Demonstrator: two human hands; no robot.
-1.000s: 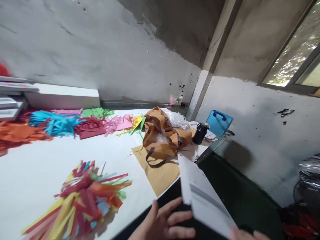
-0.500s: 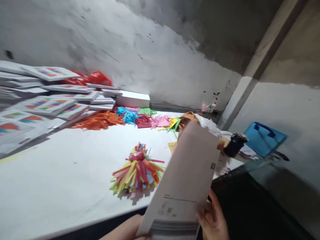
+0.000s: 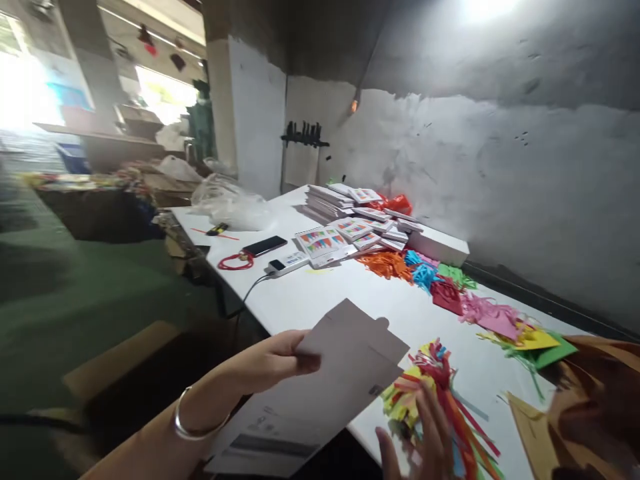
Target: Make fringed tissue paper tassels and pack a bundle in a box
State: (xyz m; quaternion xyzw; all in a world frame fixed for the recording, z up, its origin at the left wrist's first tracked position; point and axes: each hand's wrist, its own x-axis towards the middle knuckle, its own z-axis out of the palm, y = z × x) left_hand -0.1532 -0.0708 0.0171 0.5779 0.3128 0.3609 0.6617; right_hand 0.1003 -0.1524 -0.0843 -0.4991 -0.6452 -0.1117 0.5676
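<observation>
My left hand (image 3: 273, 360) pinches the upper left edge of a flat grey cardboard sleeve (image 3: 325, 387), held just over the near edge of the white table (image 3: 320, 293). A metal bangle (image 3: 193, 427) sits on that wrist. My right hand (image 3: 425, 443) is low at the right, fingers spread, beside the sleeve's lower right corner and in front of a bunch of coloured paper strips (image 3: 440, 400); whether it touches the sleeve I cannot tell.
Stacks of white printed boxes (image 3: 355, 220) and rows of cut coloured paper (image 3: 450, 290) lie along the wall. A phone (image 3: 264, 245), red cable (image 3: 234, 261) and power strip (image 3: 286, 265) sit at the table's left end. A brown bag (image 3: 595, 407) lies at right.
The view has swung far left, showing the table's left end and the room beyond. The sleeve has dropped from upright to nearly flat, and my left hand now grips its top edge.
</observation>
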